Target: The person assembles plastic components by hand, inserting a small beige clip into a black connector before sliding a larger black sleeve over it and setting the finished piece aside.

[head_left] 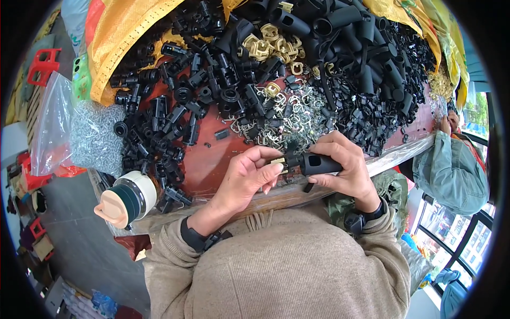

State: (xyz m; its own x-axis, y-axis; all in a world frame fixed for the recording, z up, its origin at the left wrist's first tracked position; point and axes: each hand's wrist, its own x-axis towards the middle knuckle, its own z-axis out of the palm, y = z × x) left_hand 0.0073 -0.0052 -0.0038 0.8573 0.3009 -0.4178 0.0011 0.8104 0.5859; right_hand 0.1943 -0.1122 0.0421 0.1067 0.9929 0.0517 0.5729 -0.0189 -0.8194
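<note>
Near the table's front edge, my right hand (344, 164) is closed around a black plastic tube (321, 164) with a cut-out window in its side. My left hand (245, 174) pinches a small cream plastic clip (280, 164) between thumb and fingers, at the tube's left end. A dark part sits between clip and tube; whether they are joined I cannot tell. Beyond my hands lies a heap of small metal hooks and springs (289, 114). More cream clips (268, 45) are piled farther back, beside many loose black tubes (345, 26).
Black fittings (180, 95) cover the left of the red table (207, 173). A lidded cup (127, 199) stands at the front left corner, near a clear bag of small metal parts (98, 135). Small black pieces (361, 111) spread rightward. Another person's sleeve (451, 170) shows at right.
</note>
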